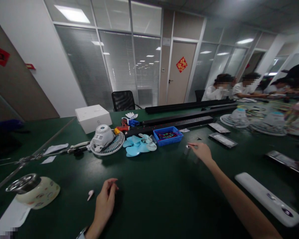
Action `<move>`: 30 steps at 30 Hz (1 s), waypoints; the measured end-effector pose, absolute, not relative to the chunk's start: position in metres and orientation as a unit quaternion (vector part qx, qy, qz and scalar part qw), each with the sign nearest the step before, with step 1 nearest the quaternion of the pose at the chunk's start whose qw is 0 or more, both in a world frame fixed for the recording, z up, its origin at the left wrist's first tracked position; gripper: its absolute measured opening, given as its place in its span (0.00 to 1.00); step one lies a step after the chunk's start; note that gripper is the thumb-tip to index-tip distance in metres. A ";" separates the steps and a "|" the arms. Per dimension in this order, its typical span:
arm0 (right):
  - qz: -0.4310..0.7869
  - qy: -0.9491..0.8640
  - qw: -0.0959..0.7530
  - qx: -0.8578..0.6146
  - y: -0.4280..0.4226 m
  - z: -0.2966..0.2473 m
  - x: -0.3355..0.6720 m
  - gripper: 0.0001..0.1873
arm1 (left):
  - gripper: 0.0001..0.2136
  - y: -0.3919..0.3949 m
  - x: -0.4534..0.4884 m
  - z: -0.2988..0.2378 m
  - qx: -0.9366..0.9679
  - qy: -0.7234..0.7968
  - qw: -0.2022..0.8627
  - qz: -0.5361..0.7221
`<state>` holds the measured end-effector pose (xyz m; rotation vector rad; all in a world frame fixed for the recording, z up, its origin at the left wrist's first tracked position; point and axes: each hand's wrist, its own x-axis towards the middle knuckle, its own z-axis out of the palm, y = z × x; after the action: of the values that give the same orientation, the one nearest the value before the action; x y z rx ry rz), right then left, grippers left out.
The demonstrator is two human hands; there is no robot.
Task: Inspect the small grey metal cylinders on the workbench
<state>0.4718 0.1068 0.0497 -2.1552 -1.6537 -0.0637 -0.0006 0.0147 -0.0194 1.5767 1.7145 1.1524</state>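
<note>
My right hand [201, 151] reaches far out over the green table [154, 189], its fingers pinched on a small clear bag or piece [188, 146] just right of the blue tray [168, 135]. My left hand [105, 203] rests near the front edge with its fingers loosely curled and nothing in them. A small pink-white piece [90, 195] lies just left of that hand. Light blue fan blades [139, 145] lie beside a white fan motor on its round grille [105, 141].
A white box [93, 118] stands at the back left, long black bars [179, 121] behind the tray. A patterned cup with a metal lid [33, 191] lies at front left. A white panel [266, 198] lies at right. People sit at the far right.
</note>
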 end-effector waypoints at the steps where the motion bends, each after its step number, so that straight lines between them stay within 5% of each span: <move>1: -0.022 -0.596 0.213 -0.774 0.107 0.048 0.471 0.18 | 0.18 0.015 -0.001 -0.020 0.585 0.637 0.266 0.427; 11: -0.019 -0.618 0.234 -0.750 0.108 0.047 0.470 0.16 | 0.20 0.015 -0.001 -0.019 0.582 0.635 0.269 0.431; 23: -0.083 -0.654 0.148 -0.737 0.102 0.049 0.454 0.17 | 0.22 0.016 -0.003 -0.021 0.584 0.635 0.268 0.429; 30: -0.069 -0.629 0.288 -0.719 0.071 0.032 0.478 0.28 | 0.20 0.017 -0.005 -0.025 0.589 0.629 0.268 0.430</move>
<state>0.4783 0.0709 0.0316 -1.9191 -1.6800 -0.1854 -0.0048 0.0170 -0.0254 1.5901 1.6970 1.1606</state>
